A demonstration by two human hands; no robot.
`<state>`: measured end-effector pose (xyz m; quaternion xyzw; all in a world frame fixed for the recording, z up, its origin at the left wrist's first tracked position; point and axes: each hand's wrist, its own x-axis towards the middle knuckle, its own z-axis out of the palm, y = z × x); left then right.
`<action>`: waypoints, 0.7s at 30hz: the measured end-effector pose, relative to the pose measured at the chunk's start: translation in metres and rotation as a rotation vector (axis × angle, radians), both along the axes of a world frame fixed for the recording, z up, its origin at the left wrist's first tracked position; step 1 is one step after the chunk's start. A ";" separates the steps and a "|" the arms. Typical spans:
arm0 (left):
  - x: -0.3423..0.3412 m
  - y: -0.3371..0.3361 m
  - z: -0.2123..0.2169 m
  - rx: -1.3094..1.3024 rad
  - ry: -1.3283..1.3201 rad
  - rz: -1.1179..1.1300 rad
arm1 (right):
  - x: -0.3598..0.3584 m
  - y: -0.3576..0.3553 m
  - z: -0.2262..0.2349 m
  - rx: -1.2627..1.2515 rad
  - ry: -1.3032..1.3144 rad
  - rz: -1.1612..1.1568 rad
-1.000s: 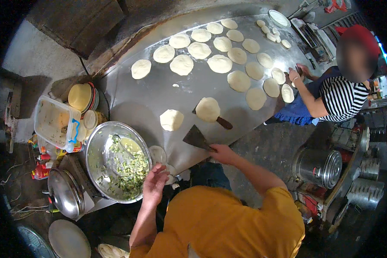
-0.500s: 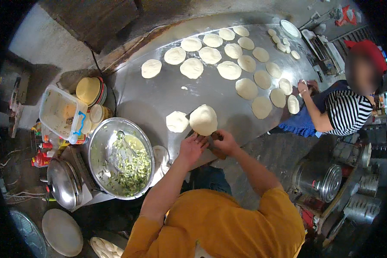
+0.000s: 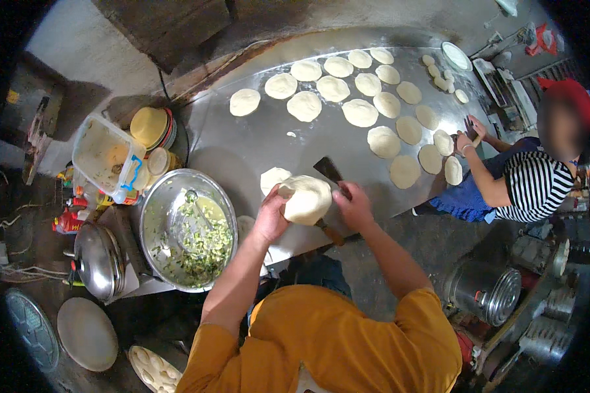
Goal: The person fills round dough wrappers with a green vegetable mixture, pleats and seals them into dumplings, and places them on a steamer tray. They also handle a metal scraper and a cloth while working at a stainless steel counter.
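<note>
We hold a pale, round disc of soft dough (image 3: 306, 198) between both hands above the near edge of the long, floured steel bench (image 3: 242, 141). Our left hand (image 3: 273, 213) cups its left side with the fingers curled under the rim, and our right hand (image 3: 353, 204) closes against its right side; neither hand is spread flat. Beneath the disc lies a dark metal scraper blade with a wooden handle (image 3: 328, 171), and just to the left a second pale dough piece (image 3: 272, 178) rests on the bench.

We judge the work well advanced. Many flattened pale dough rounds (image 3: 360, 112) already lie in rows across the far half of the bench, so the rolling-out looks largely done. The wide steel bowl of chopped green filling (image 3: 190, 236) at our left is only partly emptied, which suggests most rounds are yet to be filled. At the right, another person in a striped shirt (image 3: 536, 187) works at the bench edge among more rounds.
</note>
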<state>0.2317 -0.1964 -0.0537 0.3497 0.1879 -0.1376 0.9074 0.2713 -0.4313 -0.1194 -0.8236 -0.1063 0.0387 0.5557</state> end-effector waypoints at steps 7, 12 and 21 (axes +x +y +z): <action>-0.095 0.057 0.026 -0.280 -0.066 0.068 | -0.044 0.112 0.085 0.926 0.779 0.384; -0.182 0.079 0.025 -0.144 0.011 0.362 | -0.096 0.162 0.105 0.268 0.475 0.600; -0.346 0.155 0.052 -0.009 -0.033 0.748 | -0.093 0.298 0.086 -0.276 -0.061 0.542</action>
